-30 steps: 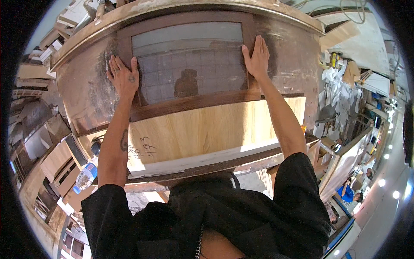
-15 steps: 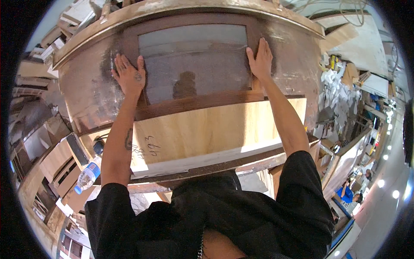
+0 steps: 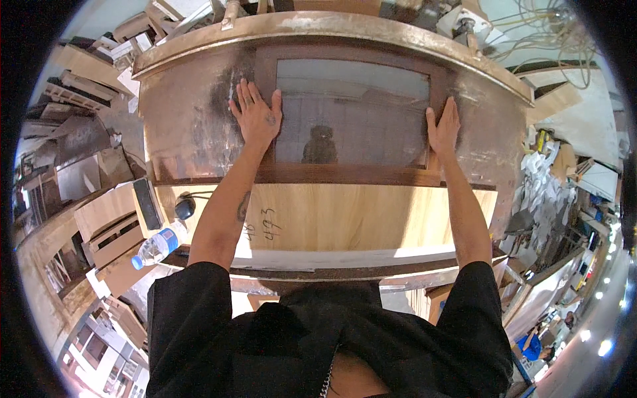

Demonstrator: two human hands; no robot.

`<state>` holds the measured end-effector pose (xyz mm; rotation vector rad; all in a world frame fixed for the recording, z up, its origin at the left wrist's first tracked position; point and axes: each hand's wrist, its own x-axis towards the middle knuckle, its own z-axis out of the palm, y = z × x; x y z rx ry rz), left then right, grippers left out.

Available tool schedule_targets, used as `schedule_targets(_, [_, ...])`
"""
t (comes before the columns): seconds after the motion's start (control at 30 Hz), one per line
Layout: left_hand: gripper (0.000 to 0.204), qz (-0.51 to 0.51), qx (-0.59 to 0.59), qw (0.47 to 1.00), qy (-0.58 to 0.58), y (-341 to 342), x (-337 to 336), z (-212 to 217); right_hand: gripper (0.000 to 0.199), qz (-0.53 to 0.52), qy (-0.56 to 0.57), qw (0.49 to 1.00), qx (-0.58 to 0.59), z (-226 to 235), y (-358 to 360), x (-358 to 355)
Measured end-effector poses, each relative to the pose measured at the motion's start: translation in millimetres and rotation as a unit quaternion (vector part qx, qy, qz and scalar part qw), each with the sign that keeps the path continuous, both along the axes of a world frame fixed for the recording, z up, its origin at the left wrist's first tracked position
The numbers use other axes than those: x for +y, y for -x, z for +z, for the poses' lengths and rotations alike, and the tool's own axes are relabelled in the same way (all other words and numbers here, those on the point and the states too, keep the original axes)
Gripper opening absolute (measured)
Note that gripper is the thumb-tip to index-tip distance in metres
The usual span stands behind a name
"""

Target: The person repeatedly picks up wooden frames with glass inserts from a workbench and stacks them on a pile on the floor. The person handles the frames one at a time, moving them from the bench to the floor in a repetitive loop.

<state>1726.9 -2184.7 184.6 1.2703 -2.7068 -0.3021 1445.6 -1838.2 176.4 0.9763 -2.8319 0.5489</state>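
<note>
A dark brown wooden cabinet door (image 3: 352, 176) with a glass pane (image 3: 352, 109) lies on a worn, stained bench top (image 3: 186, 113). My left hand (image 3: 257, 119) is stretched out flat, resting on the left side of the door's frame with its thumb beside the glass. On the opposite side, my right hand (image 3: 444, 129) lies along the right part of the frame, fingers straight and close together, thumb toward the pane. Neither hand grips anything. A dark reflection shows in the glass.
Nearer me lies a pale wooden board (image 3: 352, 212) with handwriting. To its left are a phone (image 3: 147, 202), a black rounded object (image 3: 185, 207) with a cord and a water bottle (image 3: 159, 247). A raised rail (image 3: 332, 25) borders the bench's far side; paper scraps (image 3: 541, 182) heap at right.
The whole view has shifted, so the bench, door and hands appear further right and slightly lower. Both hands stay flat on the frame's sides.
</note>
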Motion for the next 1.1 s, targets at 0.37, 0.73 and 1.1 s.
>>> schedule_targets(0.37, [0.081,-0.001,0.053,0.999,-0.004,-8.4,-5.2,-16.6,0.079,-0.014,0.048,0.994,-0.093,4.8,-0.3,0.2])
schedule_targets(0.73, [0.086,0.145,0.139,0.968,-0.149,65.1,-91.9,-10.6,0.08,-0.054,0.092,0.986,-0.125,2.0,1.6,0.4])
schedule_targets(1.1, [0.041,0.17,0.075,0.887,-0.422,61.9,-137.3,0.0,0.083,-0.057,0.083,0.988,-0.12,2.7,-1.4,-0.9])
